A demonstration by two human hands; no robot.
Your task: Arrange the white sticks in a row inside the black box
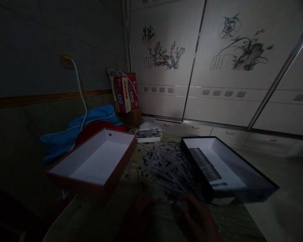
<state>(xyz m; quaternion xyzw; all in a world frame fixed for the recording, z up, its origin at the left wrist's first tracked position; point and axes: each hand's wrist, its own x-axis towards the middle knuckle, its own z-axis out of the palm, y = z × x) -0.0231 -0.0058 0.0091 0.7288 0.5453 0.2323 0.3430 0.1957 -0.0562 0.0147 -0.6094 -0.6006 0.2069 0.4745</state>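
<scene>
In the dim lower middle of the head view, my left hand [141, 211] is closed at the left end of a slim pale tube [164, 202]. My right hand [197, 215] is curled at the tube's other end, around something pale that is too dark to make out. Just beyond my hands lies a loose pile of slim translucent tubes [166, 161], some with dark ends. To the right, a dark-sided box [242, 196] with a white inside contains a neat row of similar tubes [204, 163] and one lying apart.
An open red box [96, 161] with a white inside stands on the left. Behind the pile sits a white tray [148, 139] with more tubes and clear plastic. Blue cloth [78, 127], a white cable [79, 87] and a red carton [125, 92] are along the wall.
</scene>
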